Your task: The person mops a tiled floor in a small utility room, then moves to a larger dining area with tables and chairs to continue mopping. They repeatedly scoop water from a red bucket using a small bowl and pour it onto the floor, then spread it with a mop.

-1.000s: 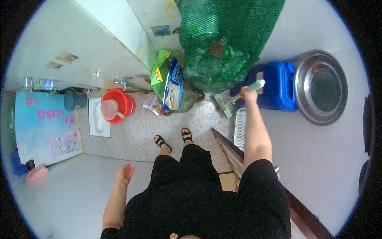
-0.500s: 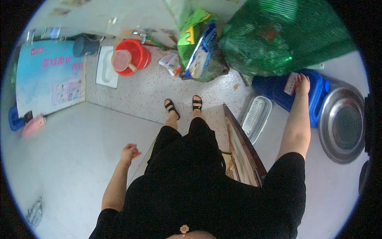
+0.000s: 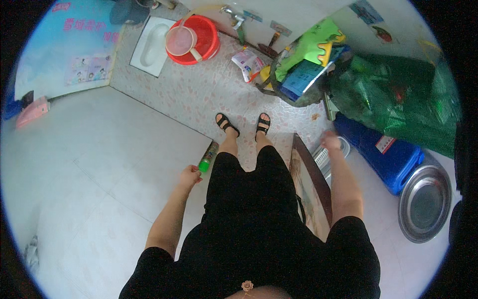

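Green-capped bottle (image 3: 207, 157) beside the left hand (image 3: 189, 175)
Left fingers curl loosely, gripping nothing; right hand (image 3: 330, 141) blurs above the white basket (image 3: 323, 158), grip unreadable

glossy metal basin (image 3: 424, 209), shiny blue plastic jug (image 3: 386, 154), red plastic bucket (image 3: 196, 39)

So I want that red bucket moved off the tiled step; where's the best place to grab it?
Take the red bucket by its rim, coming straight down from above. It stands upright with its mouth open upward; a pink scoop lies across the left part, so grip the bare right-hand rim. Any carrying handle is too small to make out.
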A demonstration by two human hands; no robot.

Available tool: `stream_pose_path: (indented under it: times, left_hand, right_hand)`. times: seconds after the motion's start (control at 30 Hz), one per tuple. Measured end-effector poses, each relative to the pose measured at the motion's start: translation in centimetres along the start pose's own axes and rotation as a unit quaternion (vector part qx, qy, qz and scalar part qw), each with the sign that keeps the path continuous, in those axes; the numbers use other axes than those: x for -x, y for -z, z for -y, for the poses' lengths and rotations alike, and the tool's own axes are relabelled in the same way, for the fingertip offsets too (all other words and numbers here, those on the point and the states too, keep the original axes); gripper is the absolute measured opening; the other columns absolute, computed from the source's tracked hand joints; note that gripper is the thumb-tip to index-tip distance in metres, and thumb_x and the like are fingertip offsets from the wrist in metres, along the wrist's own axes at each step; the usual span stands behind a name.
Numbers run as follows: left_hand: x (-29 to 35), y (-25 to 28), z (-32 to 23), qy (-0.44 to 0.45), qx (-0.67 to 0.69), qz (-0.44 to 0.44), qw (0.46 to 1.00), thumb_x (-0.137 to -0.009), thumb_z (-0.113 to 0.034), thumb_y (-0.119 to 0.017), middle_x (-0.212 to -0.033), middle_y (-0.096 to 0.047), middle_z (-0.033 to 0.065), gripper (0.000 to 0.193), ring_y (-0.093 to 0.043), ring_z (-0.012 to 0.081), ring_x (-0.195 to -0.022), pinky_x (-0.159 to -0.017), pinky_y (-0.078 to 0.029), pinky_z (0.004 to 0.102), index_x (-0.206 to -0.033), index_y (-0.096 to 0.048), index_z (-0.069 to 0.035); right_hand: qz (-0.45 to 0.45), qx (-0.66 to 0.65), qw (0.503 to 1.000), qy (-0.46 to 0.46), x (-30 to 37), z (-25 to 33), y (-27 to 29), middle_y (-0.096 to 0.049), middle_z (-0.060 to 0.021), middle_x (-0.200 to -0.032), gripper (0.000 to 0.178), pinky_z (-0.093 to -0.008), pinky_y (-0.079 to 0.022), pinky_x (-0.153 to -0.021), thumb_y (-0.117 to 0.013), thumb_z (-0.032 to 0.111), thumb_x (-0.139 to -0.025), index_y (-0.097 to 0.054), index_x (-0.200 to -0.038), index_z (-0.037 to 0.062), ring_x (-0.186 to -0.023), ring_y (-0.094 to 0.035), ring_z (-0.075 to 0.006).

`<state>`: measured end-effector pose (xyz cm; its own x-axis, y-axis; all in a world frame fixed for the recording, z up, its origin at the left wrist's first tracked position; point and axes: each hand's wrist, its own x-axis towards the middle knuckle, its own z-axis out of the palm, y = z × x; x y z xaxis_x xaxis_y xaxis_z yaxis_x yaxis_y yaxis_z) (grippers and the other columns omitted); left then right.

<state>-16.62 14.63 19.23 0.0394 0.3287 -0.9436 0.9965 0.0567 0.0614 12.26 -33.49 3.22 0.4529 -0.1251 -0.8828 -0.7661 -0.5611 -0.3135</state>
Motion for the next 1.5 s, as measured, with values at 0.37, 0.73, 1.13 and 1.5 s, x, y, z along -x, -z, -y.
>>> stream_pose_path:
  times: [0.37,0.73,1.13,1.5]
  left_hand:
    - [-7.0,-0.9,4.5,-0.128,-0.196,0.030,0.972,-0.067,-0.050,-0.064,-0.104,-0.053,0.0243,0.074,-0.052,0.0361,-0.097,-0.083,-0.043,0.0406,-0.112,-0.043,0.004]
    - [-15.6,-3.8,6.6,-0.103,-0.193,0.103,0.970,-0.056,-0.057,-0.069,-0.117,-0.042,0.0286,0.111,-0.047,0.0375,-0.105,-0.087,-0.041,0.0392,-0.128,-0.015,0.009]
    - [-16.2,-3.8,-1.5,0.029,-0.189,0.045,0.981,-0.057,-0.055,-0.069,-0.100,-0.048,0.0215,0.108,-0.054,0.0288,-0.089,-0.072,-0.047,0.0367,-0.123,-0.020,0.015]
    - [-17.1,-2.6,1.6,0.025,-0.164,0.022,0.986,-0.059,-0.051,-0.070,-0.106,-0.046,0.0206,0.099,-0.051,0.0282,-0.097,-0.079,-0.045,0.0348,-0.120,-0.026,0.012]
  right_hand:
    - [0.143,0.258,0.934,0.202,4.3,17.2,-24.0,-0.063,-0.0104,-0.083,0.028,-0.0313,-0.047,-0.067,-0.055,0.027,-0.077,-0.058,-0.095,0.0056,-0.074,-0.061,-0.0222]
    - [0.087,0.386,0.833,0.388,-6.2,30.0,-43.7,-0.061,-0.0156,-0.087,0.023,-0.0386,-0.045,-0.076,-0.053,0.024,-0.077,-0.060,-0.092,0.0079,-0.087,-0.058,-0.0277]
    - [-0.103,0.589,0.707,0.378,-23.0,39.5,-59.4,-0.055,-0.0184,-0.095,0.040,-0.0384,-0.049,-0.070,-0.059,0.027,-0.071,-0.048,-0.096,-0.0030,-0.084,-0.058,-0.0283]
    - [-0.004,0.353,0.888,0.294,-13.4,39.8,-55.2,-0.056,-0.0079,-0.058,0.023,-0.0308,-0.041,-0.046,-0.060,0.023,-0.065,-0.059,-0.071,0.0007,-0.047,-0.054,-0.0157]
